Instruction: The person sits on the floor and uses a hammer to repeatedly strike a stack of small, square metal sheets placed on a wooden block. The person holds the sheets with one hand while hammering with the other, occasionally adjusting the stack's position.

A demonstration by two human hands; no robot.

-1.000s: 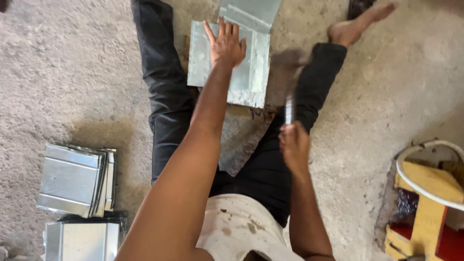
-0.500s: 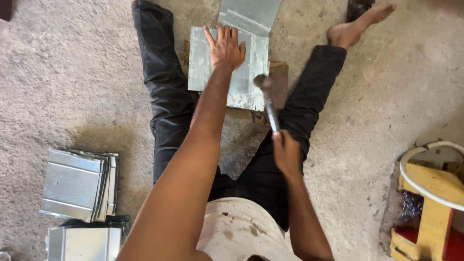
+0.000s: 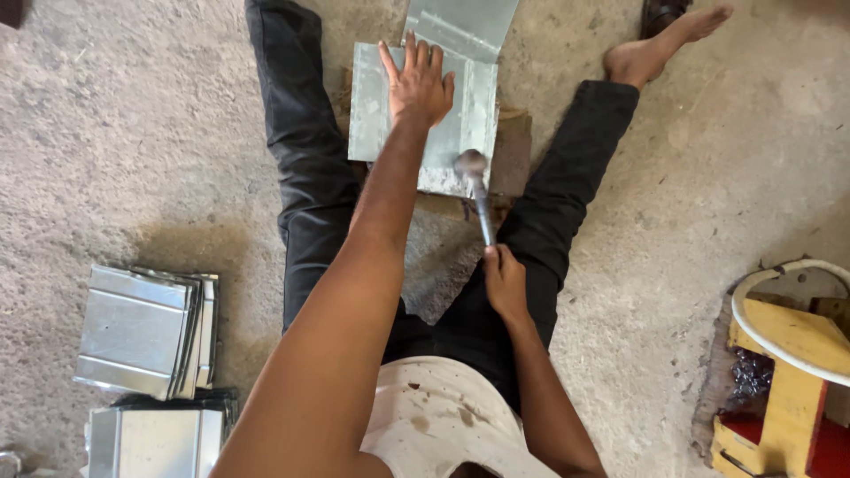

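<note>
I sit on a concrete floor with my legs spread. Between them a folded sheet-metal piece (image 3: 381,115) lies on a dark block (image 3: 512,159). My left hand (image 3: 419,84) presses flat on the sheet, fingers spread. My right hand (image 3: 503,281) grips the handle of a hammer (image 3: 479,196). The hammer's head rests on the sheet's near right edge. The sheet's far flap (image 3: 465,26) is bent upward.
Two stacks of folded sheet-metal pieces (image 3: 142,329) lie on the floor at my left, the second stack (image 3: 159,441) nearer to me. A yellow wooden stool (image 3: 801,354) with a white ring stands at the right. My bare right foot (image 3: 660,44) is at the far right.
My right hand swung the hammer forward and down from a raised position until its head met the sheet's near edge. My left hand stayed flat on the sheet.
</note>
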